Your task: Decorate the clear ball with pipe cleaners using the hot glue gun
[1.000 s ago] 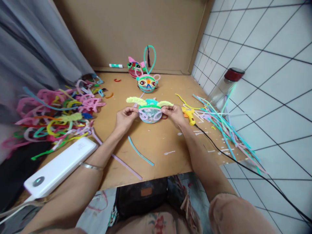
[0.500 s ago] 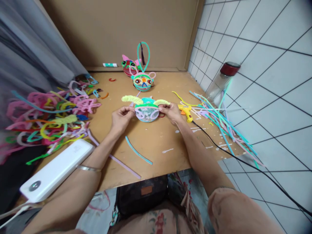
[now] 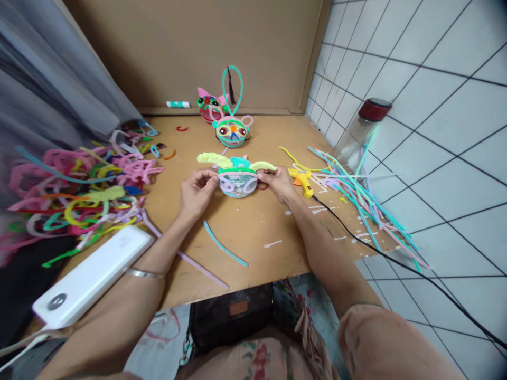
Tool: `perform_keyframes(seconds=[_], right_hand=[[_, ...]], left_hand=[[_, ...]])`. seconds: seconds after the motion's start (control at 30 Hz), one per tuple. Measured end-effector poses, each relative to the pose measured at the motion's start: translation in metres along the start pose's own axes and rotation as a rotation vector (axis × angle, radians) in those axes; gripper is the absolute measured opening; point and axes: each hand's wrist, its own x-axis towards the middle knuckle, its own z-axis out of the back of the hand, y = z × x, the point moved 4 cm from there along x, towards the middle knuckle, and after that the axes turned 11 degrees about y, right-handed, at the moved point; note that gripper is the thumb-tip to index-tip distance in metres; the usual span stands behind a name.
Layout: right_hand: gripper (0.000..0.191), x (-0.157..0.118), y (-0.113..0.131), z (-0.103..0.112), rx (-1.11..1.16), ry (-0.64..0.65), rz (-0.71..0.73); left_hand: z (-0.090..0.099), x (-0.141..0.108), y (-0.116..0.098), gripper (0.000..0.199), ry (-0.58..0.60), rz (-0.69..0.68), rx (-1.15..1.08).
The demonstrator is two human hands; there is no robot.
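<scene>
Between my hands is a clear round ornament [image 3: 238, 186] dressed with pipe cleaners: a green band, lilac loops on its front, a teal top and fuzzy pale-yellow horns at both sides. My left hand [image 3: 198, 191] pinches its left edge with thumb and fingers. On the opposite edge, my right hand [image 3: 277, 182] grips it below the right horn. A yellow glue gun [image 3: 302, 182] lies just right of my right hand. Closer to me, a blue pipe cleaner [image 3: 224, 245] and a lilac pipe cleaner [image 3: 204, 270] lie on the table.
Two decorated ornaments, one green-looped [image 3: 232, 132] and one pink-eared [image 3: 209, 105], stand at the back. A tangled pipe-cleaner heap [image 3: 95, 184] and a white power bank [image 3: 93, 277] lie left. Straight pipe cleaners [image 3: 364, 203], a red-lidded jar [image 3: 362, 126] and a black cord [image 3: 364, 243] are right.
The ornament and my left hand have shifted very slightly to the left. Both hands keep their hold, and the other things lie as before.
</scene>
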Motion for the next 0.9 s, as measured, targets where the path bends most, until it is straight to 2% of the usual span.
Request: perform_keyframes(seconds=[0.27, 0.6, 0.9], right_hand=[[0.038, -0.0047, 0.0031, -0.0072, 0.027, 0.070, -0.025], [0.029, -0.0002, -0.0002, -0.0080, -0.106, 0.032, 0.097], [0.033, -0.0018, 0.0001, -0.0076, -0.037, 0.006, 0.021]], left_hand=[[0.0060, 0.0015, 0.0024, 0.017, -0.033, 0.024, 0.017], [0.0045, -0.0006, -0.0006, 0.018, -0.024, 0.027, 0.003], [0.0025, 0.0004, -0.0024, 0.013, -0.026, 0.065, -0.007]])
